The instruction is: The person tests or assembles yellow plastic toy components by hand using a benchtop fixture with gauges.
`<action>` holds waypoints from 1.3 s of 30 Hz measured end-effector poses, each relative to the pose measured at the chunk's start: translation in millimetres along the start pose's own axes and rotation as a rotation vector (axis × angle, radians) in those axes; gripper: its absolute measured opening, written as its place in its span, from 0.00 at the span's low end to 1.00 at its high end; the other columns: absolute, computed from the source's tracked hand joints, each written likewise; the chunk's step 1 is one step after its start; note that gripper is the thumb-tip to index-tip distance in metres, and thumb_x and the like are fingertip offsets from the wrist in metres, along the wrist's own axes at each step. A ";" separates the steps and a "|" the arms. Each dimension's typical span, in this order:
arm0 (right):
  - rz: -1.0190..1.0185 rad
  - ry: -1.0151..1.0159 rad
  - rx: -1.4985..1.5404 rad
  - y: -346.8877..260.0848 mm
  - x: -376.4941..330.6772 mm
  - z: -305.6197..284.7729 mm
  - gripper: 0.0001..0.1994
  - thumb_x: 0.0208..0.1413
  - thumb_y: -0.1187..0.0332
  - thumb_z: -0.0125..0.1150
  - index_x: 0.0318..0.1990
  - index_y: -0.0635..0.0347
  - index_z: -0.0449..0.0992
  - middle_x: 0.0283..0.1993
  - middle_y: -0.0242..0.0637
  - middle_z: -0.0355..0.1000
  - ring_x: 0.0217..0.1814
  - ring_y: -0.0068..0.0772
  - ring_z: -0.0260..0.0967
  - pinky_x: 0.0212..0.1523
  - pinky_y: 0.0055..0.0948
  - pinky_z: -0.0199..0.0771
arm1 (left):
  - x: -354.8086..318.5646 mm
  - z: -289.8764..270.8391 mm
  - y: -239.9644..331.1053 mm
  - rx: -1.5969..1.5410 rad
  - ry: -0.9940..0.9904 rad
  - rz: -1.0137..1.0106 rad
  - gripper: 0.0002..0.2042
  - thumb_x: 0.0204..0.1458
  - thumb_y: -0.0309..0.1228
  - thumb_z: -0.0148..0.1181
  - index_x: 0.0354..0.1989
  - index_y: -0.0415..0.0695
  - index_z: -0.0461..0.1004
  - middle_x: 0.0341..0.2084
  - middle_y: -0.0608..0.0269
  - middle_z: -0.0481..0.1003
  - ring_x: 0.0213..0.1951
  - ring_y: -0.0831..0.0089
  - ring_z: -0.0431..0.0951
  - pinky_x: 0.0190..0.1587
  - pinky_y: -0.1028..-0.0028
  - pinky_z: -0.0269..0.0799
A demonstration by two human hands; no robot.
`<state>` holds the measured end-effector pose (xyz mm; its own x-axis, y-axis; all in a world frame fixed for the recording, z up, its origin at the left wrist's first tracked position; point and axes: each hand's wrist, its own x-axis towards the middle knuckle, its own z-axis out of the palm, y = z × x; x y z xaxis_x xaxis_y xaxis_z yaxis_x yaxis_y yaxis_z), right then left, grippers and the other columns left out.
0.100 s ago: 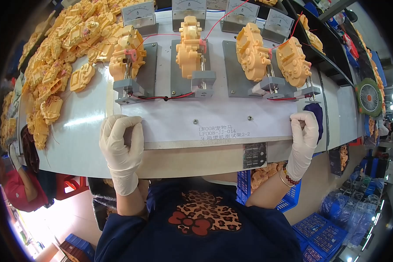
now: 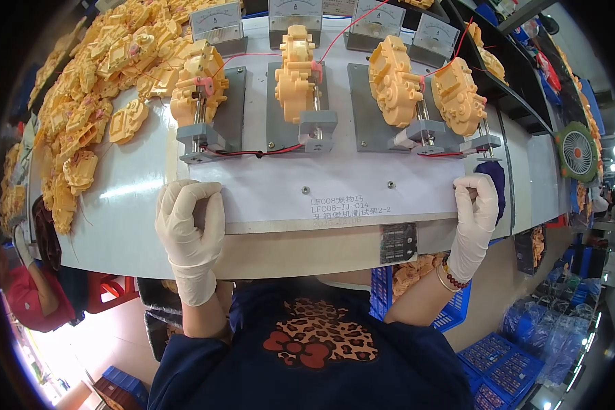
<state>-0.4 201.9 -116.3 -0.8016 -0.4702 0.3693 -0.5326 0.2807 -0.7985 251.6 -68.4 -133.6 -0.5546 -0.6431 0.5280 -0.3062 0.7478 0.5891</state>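
Note:
A white test board [image 2: 335, 188] lies on the workbench with several grey clamp fixtures [image 2: 212, 133], each holding a yellow plastic gearbox housing [image 2: 297, 75]. My left hand [image 2: 188, 229], in a white glove, grips the board's near left corner. Gloved too, my right hand [image 2: 477, 205] holds the board's near right edge, beside a dark blue knob [image 2: 495, 178]. Red and black wires [image 2: 263, 152] run between the fixtures.
A heap of loose yellow housings [image 2: 82, 116] covers the bench's left side. Analog meters [image 2: 215, 24] stand along the back. A small fan [image 2: 578, 152] sits at the right. Blue crates [image 2: 488, 352] are on the floor; another person in red [image 2: 27, 294] is at the lower left.

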 end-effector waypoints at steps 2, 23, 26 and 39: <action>0.003 0.003 -0.010 0.7 -0.3 -0.5 0.05 0.55 0.84 0.57 0.35 0.64 0.73 0.34 0.28 0.63 0.34 0.18 0.59 0.37 0.17 0.59 | -0.2 0.4 -0.1 0.004 -0.003 0.001 0.08 0.40 0.16 0.62 0.29 0.42 0.77 0.24 0.63 0.72 0.29 0.66 0.71 0.34 0.71 0.66; -0.020 0.004 -0.051 0.8 0.4 -0.2 0.05 0.55 0.84 0.57 0.35 0.64 0.73 0.33 0.28 0.64 0.34 0.18 0.59 0.37 0.17 0.60 | -0.6 1.0 0.6 -0.007 0.002 -0.010 0.08 0.40 0.16 0.62 0.29 0.42 0.77 0.25 0.63 0.72 0.29 0.67 0.70 0.33 0.71 0.66; -0.026 0.011 -0.059 2.7 -0.1 -0.4 0.05 0.54 0.84 0.57 0.35 0.64 0.73 0.33 0.28 0.64 0.33 0.19 0.59 0.36 0.18 0.60 | -0.4 0.7 1.3 -0.005 0.001 -0.014 0.08 0.40 0.16 0.63 0.29 0.42 0.77 0.25 0.63 0.72 0.29 0.67 0.70 0.33 0.71 0.66; -0.026 0.003 -0.065 2.3 -0.3 -1.2 0.05 0.54 0.84 0.57 0.35 0.64 0.73 0.34 0.29 0.64 0.34 0.19 0.60 0.37 0.18 0.61 | -0.9 0.2 0.5 -0.002 0.005 -0.006 0.08 0.40 0.16 0.63 0.29 0.42 0.77 0.25 0.63 0.72 0.29 0.66 0.70 0.33 0.71 0.66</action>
<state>-1.7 203.7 -117.7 -0.7877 -0.4758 0.3913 -0.5700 0.3220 -0.7559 251.8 -67.4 -134.0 -0.5490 -0.6482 0.5277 -0.3076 0.7437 0.5936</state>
